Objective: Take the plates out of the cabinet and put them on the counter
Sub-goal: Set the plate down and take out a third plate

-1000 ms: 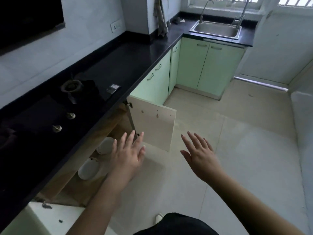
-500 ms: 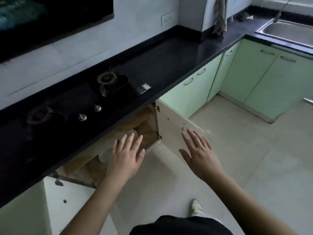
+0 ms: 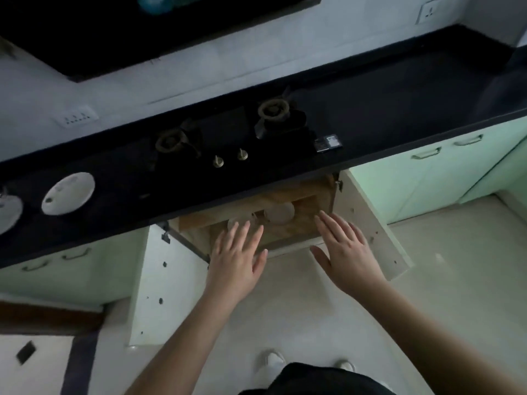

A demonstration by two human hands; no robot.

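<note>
Under the black counter point(image 3: 399, 89) an open cabinet point(image 3: 302, 201) shows a wooden shelf. A white plate point(image 3: 281, 213) lies on it, and a second white plate point(image 3: 232, 223) peeks out just beyond my left fingertips. My left hand point(image 3: 235, 258) and my right hand point(image 3: 346, 252) hover in front of the cabinet opening, fingers spread, holding nothing. On the counter at the left sits a white plate point(image 3: 68, 193), with another white plate point(image 3: 8, 213) cut off by the frame edge.
Two cabinet doors stand swung open, the left door point(image 3: 159, 286) and the right door point(image 3: 370, 223). A two-burner gas hob point(image 3: 228, 135) with knobs sits on the counter above the cabinet, a small dark box point(image 3: 328, 143) beside it. Green closed cabinets flank the opening.
My view has swung left and down to face the cabinet squarely. Both open hands have come closer to the opening. The plates on the counter at the left have come into view.
</note>
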